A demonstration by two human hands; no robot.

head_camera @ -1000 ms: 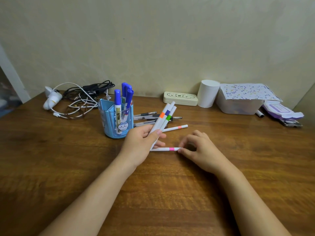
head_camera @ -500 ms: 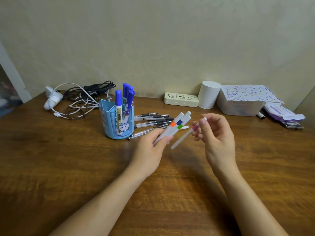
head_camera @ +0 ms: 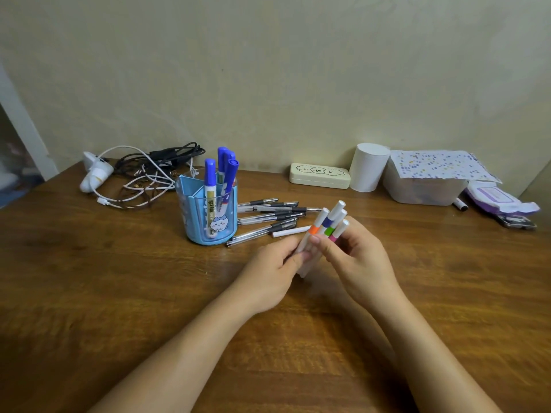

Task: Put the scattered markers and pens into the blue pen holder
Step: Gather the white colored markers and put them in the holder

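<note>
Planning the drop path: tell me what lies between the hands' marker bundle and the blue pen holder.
Head view: a pile of clear pens and one white marker lie on the table between the bundle and the blue pen holder.

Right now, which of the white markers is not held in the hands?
The white marker lying flat on the wooden table, beside the black pens; the others are bundled in both hands.

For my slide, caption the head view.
Both hands, left hand and right hand, bundle white colour-banded markers beside the blue plastic pen holder.
</note>
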